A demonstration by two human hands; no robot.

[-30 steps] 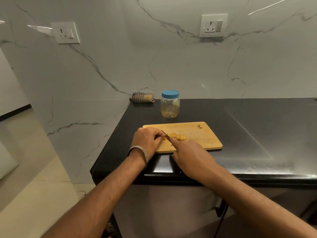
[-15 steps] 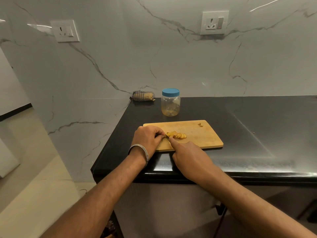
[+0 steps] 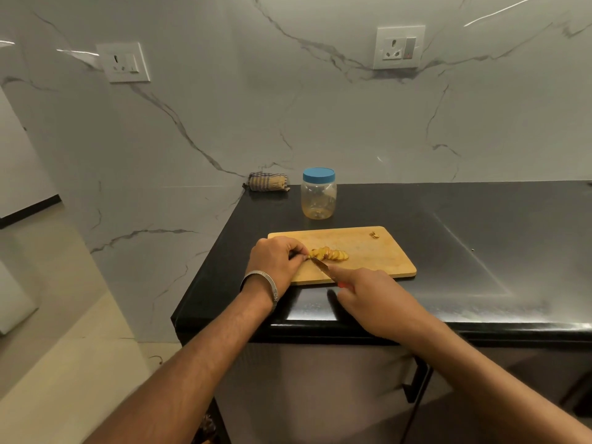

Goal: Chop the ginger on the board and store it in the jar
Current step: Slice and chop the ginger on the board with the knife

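Slicing is the step in hand: just below the middle of the frame, the left hand, a metal bangle on its wrist, has its fingertips curled down, pinching the left end of the yellow-brown piece of ginger, which lies on the left half of the pale wooden chopping board. The right hand is closed round the handle of a small knife, forefinger stretched along it, the blade angling up and left to meet the ginger close by the left fingertips. Several slices already fan out to the right of the blade.

To do this well, I judge the left fingertips should stay tucked back from the edge, since so little uncut root remains to hold. Short, straight-down cuts would keep the slices from rolling off. A small scrap lies alone near the board's upper right corner and will want gathering up later.

The clear plastic jar with a blue screw lid stands just beyond the board, lid on; it must be opened before anything goes in.

The glossy black stone tabletop fills the right middle of the frame, its front edge catching the light. A rolled checked cloth sits at the back left corner against the white veined marble wall, which carries two white switch sockets, upper left and upper right. Pale floor tiles show at the lower left.
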